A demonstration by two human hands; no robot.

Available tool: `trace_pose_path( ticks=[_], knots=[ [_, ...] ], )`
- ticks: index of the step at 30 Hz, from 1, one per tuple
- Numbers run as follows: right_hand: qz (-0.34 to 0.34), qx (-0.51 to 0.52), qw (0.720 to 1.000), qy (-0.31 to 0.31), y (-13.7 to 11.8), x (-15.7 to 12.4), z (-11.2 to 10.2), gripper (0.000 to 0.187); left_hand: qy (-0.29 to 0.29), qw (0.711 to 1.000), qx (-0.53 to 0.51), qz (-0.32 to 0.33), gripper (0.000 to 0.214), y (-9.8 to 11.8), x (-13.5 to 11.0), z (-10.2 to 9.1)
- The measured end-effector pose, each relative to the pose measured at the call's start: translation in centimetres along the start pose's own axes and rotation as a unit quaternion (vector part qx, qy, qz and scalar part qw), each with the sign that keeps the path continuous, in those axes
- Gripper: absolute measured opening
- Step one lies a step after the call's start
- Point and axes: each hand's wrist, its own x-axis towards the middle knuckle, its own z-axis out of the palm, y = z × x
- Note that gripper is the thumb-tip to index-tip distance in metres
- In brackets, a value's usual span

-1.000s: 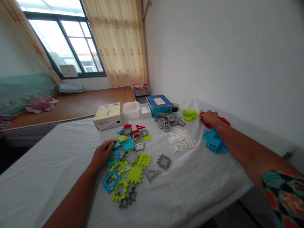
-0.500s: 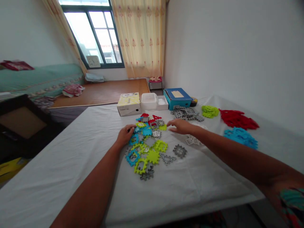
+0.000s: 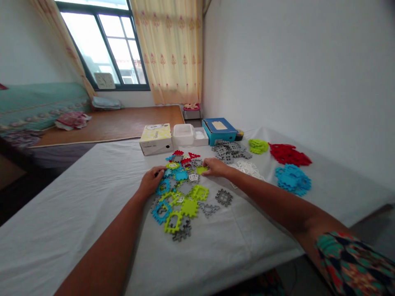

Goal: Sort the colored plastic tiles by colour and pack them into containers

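Note:
Mixed interlocking plastic building tiles lie in a loose heap on the white-covered table. My right hand (image 3: 215, 167) is at the heap's right edge, thumb and fingers closing on a lime green tile (image 3: 201, 170). On the far-left side, my left hand (image 3: 151, 181) rests with curled fingers against the heap, next to a blue tile (image 3: 163, 187) and a yellow-green tile (image 3: 173, 165). A small dark patch shows under its fingers, too unclear to name. Nearer me lie a solid green tile (image 3: 189, 207), a grey triangular tile (image 3: 208, 209) and a grey square tile (image 3: 224, 197).
Sorted piles stand to the right: grey tiles (image 3: 230, 151), white pieces (image 3: 247, 168), green tiles (image 3: 258, 146), red tiles (image 3: 288, 153) and blue tiles (image 3: 293, 179). Behind the heap are a yellow-and-white box (image 3: 156, 139), a white plastic container (image 3: 184, 135) and a blue box (image 3: 219, 130).
My right hand has moved in from just beside the lime green tile onto it. My left hand stays at the heap's left side. The camera view has turned slightly to the right.

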Motion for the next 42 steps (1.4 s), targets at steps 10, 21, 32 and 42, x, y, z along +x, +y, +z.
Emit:
trace_pose_path(
  ticks=[10, 21, 32, 42],
  knots=[
    [0.063, 0.056, 0.996, -0.009, 10.8, -4.5, -6.0, 0.034, -0.012, 1.000, 0.021, -0.018, 0.049, 0.3, 0.2, -0.5],
    [0.337, -0.131, 0.925, 0.114, 25.2, -5.6, -5.6, 0.039, -0.011, 0.999, 0.020, -0.028, 0.049, 0.6, 0.2, -0.7],
    [0.285, -0.117, 0.942, 0.132, 24.4, -1.2, -5.1, 0.028, -0.006, 1.000, 0.011, -0.028, 0.050, 0.6, 0.0, -0.8],
    [0.210, -0.005, 0.974, 0.090, 20.3, 0.8, -1.6, 0.051, -0.004, 1.000, 0.009, -0.023, 0.048, 0.0, 0.2, -0.5]
  ],
)
